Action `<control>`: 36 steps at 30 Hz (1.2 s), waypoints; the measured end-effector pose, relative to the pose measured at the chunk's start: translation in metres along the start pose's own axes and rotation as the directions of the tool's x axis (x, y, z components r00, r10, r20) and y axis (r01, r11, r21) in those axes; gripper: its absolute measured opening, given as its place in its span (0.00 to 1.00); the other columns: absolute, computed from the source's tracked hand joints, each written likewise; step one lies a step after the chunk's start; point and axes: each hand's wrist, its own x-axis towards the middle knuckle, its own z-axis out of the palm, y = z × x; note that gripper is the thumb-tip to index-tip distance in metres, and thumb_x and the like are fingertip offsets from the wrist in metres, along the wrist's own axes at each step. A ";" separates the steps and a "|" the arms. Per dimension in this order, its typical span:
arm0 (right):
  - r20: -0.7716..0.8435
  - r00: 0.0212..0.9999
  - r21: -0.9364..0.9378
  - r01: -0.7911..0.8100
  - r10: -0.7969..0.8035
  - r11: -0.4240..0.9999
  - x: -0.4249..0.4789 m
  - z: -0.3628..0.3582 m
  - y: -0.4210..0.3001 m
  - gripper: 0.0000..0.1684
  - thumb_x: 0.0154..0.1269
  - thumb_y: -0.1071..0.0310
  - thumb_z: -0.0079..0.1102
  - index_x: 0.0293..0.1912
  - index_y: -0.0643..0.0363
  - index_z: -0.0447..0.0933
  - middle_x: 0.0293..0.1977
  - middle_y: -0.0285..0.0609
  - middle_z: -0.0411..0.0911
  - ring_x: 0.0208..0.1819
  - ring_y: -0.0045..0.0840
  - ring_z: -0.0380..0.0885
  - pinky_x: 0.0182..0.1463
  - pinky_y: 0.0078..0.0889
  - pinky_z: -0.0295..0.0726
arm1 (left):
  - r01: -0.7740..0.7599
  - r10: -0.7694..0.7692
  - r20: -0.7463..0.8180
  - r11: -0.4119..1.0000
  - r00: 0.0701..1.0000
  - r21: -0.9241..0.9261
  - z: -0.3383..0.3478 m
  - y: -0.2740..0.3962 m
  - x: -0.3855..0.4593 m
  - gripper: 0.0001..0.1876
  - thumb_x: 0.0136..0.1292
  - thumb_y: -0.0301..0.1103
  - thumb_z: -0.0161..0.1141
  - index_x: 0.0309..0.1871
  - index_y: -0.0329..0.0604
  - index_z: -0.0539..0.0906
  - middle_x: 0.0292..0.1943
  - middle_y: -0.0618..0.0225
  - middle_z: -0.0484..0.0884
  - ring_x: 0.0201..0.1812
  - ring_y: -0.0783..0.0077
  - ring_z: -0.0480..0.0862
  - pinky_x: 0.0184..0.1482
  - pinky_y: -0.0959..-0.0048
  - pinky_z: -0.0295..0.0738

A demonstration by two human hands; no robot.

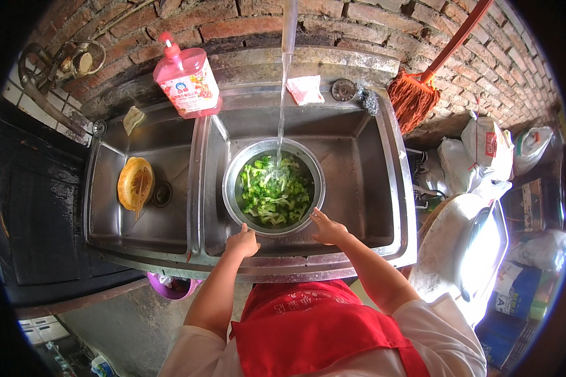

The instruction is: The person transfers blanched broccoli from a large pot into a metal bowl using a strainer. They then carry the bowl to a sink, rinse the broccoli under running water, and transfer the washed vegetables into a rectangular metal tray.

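Observation:
A round metal basin (pixel 230 160) stands in the right bowl of a steel double sink (pixel 375 202). Chopped broccoli (pixel 276 191) lies in water inside it, and a stream of water (pixel 281 108) runs from a pipe (pixel 289 28) onto the pieces. My left hand (pixel 244 242) touches the basin's near rim at the left, thumb on the edge, its fingers mostly hidden. At the near right rim is my right hand (pixel 328 228), fingers spread against the basin's edge.
Left bowl: a yellow dish (pixel 127 184) with chopsticks (pixel 140 193). Along the sink's back edge are a pink pump bottle (pixel 188 87), a cloth (pixel 305 90), a drain strainer (pixel 344 89) and a steel scourer (pixel 369 101). A red mop (pixel 412 96) leans at the right.

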 end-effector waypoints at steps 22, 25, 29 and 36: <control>0.005 1.000 0.009 -0.009 0.009 1.000 -0.004 -0.005 -0.004 0.42 0.51 0.53 0.55 0.63 0.50 0.51 0.66 0.36 0.38 0.60 0.33 0.60 0.57 0.37 0.65 | 0.005 -0.005 0.020 1.000 1.000 0.002 -0.005 0.002 -0.003 0.31 0.55 0.46 0.51 0.62 0.46 0.60 0.66 0.59 0.45 0.57 0.59 0.68 0.53 0.64 0.67; 0.015 1.000 0.010 -0.017 0.017 1.000 -0.004 -0.007 -0.006 0.41 0.51 0.53 0.55 0.63 0.50 0.50 0.66 0.35 0.38 0.60 0.33 0.59 0.57 0.37 0.65 | -0.006 0.007 -0.006 1.000 1.000 0.011 -0.002 0.000 -0.001 0.31 0.55 0.46 0.51 0.61 0.46 0.61 0.66 0.58 0.45 0.55 0.59 0.70 0.51 0.63 0.69; 0.015 1.000 0.003 -0.015 0.015 1.000 -0.006 -0.008 -0.008 0.42 0.51 0.53 0.55 0.63 0.50 0.50 0.66 0.35 0.38 0.60 0.33 0.59 0.57 0.36 0.65 | -0.012 0.012 -0.008 1.000 1.000 0.010 -0.001 -0.001 0.000 0.31 0.54 0.46 0.51 0.61 0.45 0.61 0.66 0.58 0.46 0.55 0.58 0.71 0.51 0.63 0.69; 0.002 1.000 0.004 -0.009 0.009 1.000 -0.005 -0.005 -0.005 0.41 0.51 0.54 0.53 0.63 0.47 0.49 0.66 0.33 0.36 0.58 0.35 0.62 0.57 0.38 0.66 | -0.014 0.014 0.003 1.000 1.000 0.011 -0.003 0.000 -0.002 0.31 0.55 0.46 0.51 0.61 0.44 0.61 0.66 0.58 0.45 0.55 0.58 0.70 0.51 0.63 0.69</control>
